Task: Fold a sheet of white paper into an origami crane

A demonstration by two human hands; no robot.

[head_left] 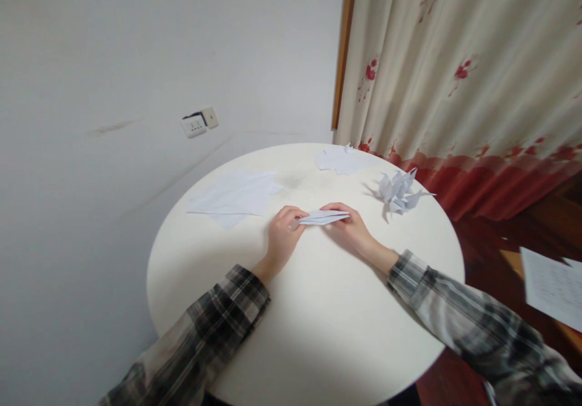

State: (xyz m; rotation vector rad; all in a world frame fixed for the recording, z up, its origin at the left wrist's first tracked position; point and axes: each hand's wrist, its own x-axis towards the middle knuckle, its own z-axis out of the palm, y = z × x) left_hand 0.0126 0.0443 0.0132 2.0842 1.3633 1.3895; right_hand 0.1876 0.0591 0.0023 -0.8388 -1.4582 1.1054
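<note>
Between my two hands is a piece of folded white paper (324, 217), narrow and layered, held just over the round white table (309, 309). My left hand (285, 230) pinches its left end with thumb and fingers. At the other end, my right hand (348, 224) grips the paper, the fingers behind it and the thumb on the near side. Several folded paper cranes (400, 191) stand in a cluster to the right of my right hand. White paper sheets (234, 194) lie on the table beyond my left hand.
More white paper (341, 159) lies near the table's far edge. A wall with a socket (194, 125) rises behind and to the left. A floral curtain (464, 73) hangs at the right. Beyond the table's right edge, printed paper (552, 285) rests on a wooden surface.
</note>
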